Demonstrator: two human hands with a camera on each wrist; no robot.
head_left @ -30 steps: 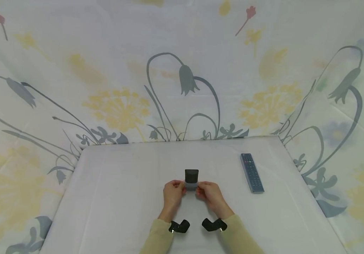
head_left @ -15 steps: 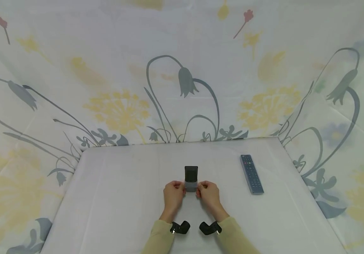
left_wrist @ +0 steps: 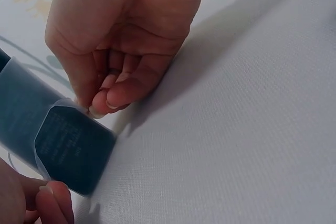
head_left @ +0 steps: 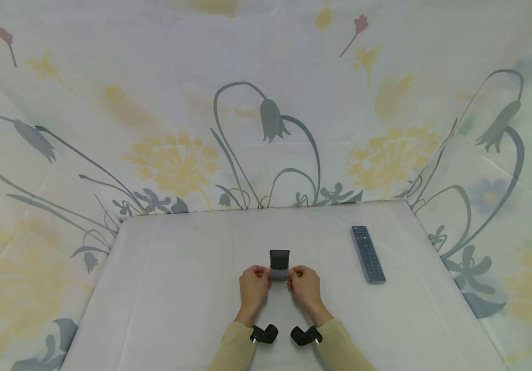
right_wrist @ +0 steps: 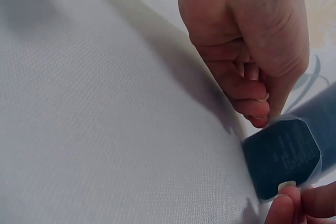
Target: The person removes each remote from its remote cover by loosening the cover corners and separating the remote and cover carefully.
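Observation:
A dark, flat block (head_left: 280, 258) with rounded corners stands between both hands near the table's middle. Small print covers its near end (left_wrist: 74, 148), which lies close over the white cloth. A translucent, soft sleeve (right_wrist: 324, 121) wraps the block, and its open edge leaves the printed end bare. With thumb and fingertips my left hand (head_left: 254, 286) pinches the sleeve's edge on the left side. Across from it, my right hand (head_left: 305, 287) pinches the edge on the right side. The remaining fingers of both hands are curled in.
To the right of the hands lies a dark blue remote control (head_left: 368, 254), slanted on the white tabletop (head_left: 178, 288). Flower-printed cloth (head_left: 266, 154) rises along the back and both sides. Black wrist cameras (head_left: 265, 334) sit at both wrists.
The block's far end first showed higher and then came down again in the head view. My right forearm has shifted slightly left, and both hands keep their pinch on the sleeve.

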